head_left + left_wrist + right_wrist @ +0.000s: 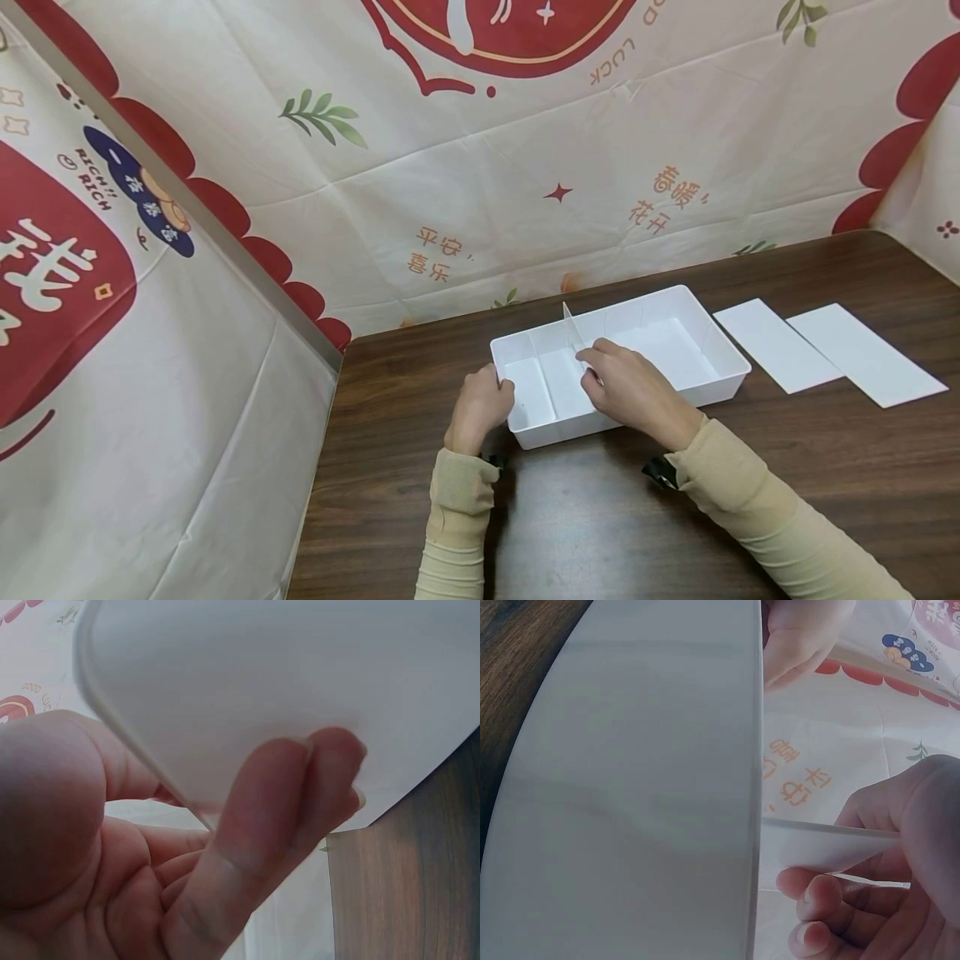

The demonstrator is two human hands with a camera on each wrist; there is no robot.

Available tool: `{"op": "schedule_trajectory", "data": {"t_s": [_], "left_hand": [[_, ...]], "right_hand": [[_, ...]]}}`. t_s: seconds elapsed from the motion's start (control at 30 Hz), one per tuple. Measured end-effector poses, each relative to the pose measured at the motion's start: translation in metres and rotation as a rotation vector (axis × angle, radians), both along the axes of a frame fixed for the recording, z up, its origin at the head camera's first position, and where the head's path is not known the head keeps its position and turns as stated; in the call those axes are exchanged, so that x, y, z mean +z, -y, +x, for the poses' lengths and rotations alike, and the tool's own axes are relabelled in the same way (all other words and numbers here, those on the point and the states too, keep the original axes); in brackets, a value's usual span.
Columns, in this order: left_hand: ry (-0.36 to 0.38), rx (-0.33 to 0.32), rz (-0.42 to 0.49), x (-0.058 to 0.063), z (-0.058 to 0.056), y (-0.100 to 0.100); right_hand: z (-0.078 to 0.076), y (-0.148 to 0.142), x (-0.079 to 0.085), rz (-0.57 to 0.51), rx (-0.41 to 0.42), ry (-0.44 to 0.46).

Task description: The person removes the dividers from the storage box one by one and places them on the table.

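Observation:
A long white plastic box (566, 430) lies on the table, set at a slant. My left hand (480, 408) grips its left end wall, with the thumb inside and the fingers against the outer face (225, 682). A thin white divider (543, 377) stands across the box near that end. With the thumb and fingers of my right hand (633, 387) I pinch a second white divider (571, 325), whose far end sticks up above the back rim. In the right wrist view this divider (817, 847) juts up past the box's rim, between thumb and fingers.
Two flat white panels (780, 346) (870, 354) lie on the brown wooden table (405, 450) right of the box, one edge overlapping. Behind the table hangs a printed cloth (480, 167); another cloth panel (202, 400) borders the left side.

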State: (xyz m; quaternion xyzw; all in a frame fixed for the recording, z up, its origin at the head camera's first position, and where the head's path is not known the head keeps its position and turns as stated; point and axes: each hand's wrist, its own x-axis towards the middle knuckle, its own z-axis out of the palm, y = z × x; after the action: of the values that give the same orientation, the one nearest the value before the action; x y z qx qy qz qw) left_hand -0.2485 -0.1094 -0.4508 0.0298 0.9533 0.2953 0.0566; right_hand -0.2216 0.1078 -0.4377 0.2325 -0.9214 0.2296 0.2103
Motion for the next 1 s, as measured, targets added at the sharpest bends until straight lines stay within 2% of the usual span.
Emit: {"op": "schedule_trajectory", "data": {"t_s": [1.0], "left_hand": [[-0.001, -0.008, -0.022, 0.0009, 0.0002, -0.0007]], "right_hand": [[0.0008, -0.0012, 0.0048, -0.01, -0.015, 0.021]]}}
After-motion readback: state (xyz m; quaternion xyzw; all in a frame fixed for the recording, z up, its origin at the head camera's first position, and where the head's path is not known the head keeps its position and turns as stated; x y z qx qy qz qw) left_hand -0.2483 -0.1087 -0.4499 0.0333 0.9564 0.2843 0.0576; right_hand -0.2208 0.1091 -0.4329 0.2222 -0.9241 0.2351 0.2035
